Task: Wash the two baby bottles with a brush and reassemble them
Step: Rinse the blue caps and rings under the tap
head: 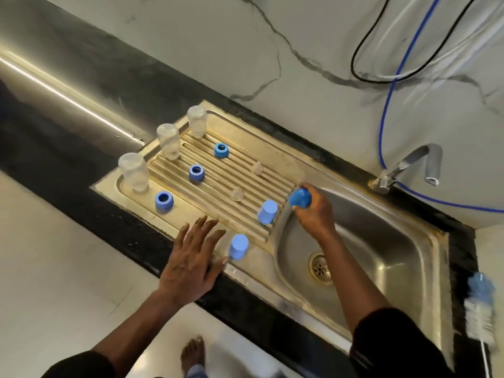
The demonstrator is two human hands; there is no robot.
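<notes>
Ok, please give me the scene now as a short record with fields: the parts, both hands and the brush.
clear bottles: three, upside down along the left end of the drainboard
blue rings: three, on the drainboard
clear teats: two, on the ribs
blue caps: two, standing near the basin
left hand: open, fingers spread, over the drainboard front edge
right hand: grips a third blue cap at the basin rim
brush: right of the basin, blurred
tap: no water visible
</notes>
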